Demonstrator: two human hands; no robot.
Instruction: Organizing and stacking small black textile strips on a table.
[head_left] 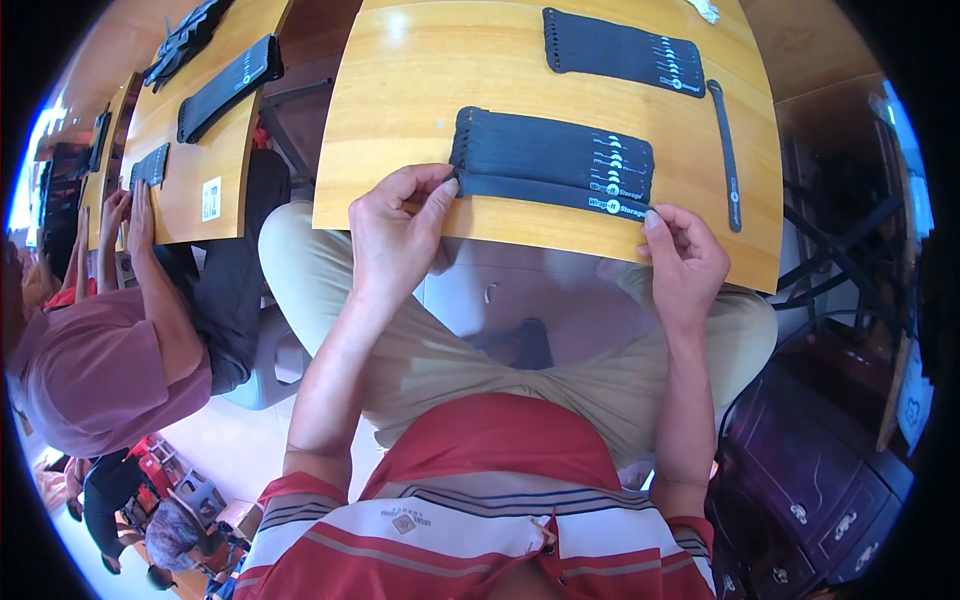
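Note:
A fanned row of black storage straps [540, 145] with white print lies near the front edge of the wooden table [400, 110]. The nearest strap [540, 192] is stretched level along the near side of that row. Its left end is pinched between the thumb and fingers of my left hand [402, 225]. At the other end, my right hand [685, 255] pinches the strap's tip near the table edge. Farther back on the right lies a second overlapping row of the same straps [610, 50]. A single strap [726, 155] rests apart from both rows, towards the right edge.
A crumpled white scrap [706, 10] lies at the far edge. On the left, a co-worker in a mauve shirt [110, 360] has hands on another table [215, 150] with strap stacks [228, 88]. Dark purple drawers [810, 480] stand at the lower right, beside black metal legs [845, 250].

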